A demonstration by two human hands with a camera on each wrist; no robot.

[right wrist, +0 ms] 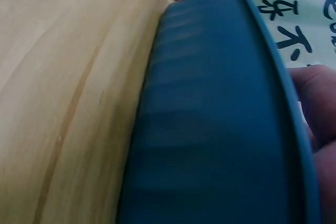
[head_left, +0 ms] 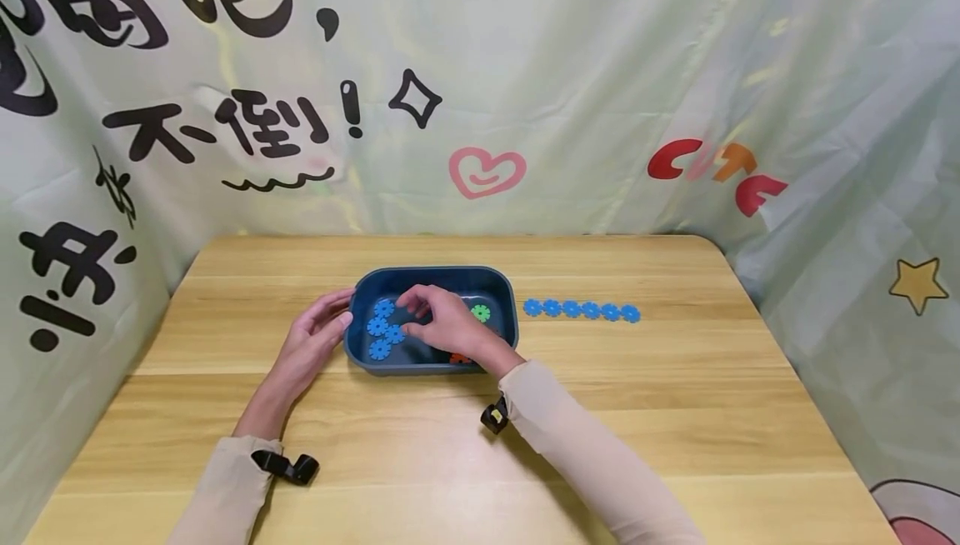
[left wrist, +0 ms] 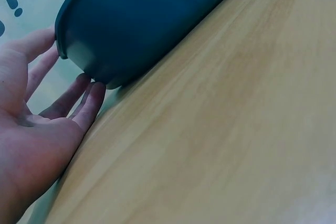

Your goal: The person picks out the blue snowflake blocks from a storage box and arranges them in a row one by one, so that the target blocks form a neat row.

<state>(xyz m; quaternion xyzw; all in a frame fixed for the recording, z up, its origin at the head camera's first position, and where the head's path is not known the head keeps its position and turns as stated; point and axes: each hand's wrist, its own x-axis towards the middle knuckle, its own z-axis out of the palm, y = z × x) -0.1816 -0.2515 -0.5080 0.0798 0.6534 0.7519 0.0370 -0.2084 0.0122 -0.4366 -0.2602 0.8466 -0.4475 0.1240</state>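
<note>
A dark blue plastic tray [head_left: 431,369] sits on the wooden table. At its left end lie several blue notched discs [head_left: 380,349]; a green notched disc [head_left: 481,312] and a partly covered red one [head_left: 459,358] are further right. My left hand [head_left: 311,337] touches the tray's left end, fingers extended against the wall and rim. Reaching over the front rim, my right hand [head_left: 450,324] hovers inside the tray beside the blue discs, thumb and fingertips apart with nothing visible between them. The right wrist view shows mostly the tray's outer wall [right wrist: 210,108], which hides the fingertips.
A row of several blue notched discs [head_left: 572,309] lies on the table [head_left: 637,412], right of the tray. Behind the table hangs a printed cloth [head_left: 570,70], with more cloth on both sides.
</note>
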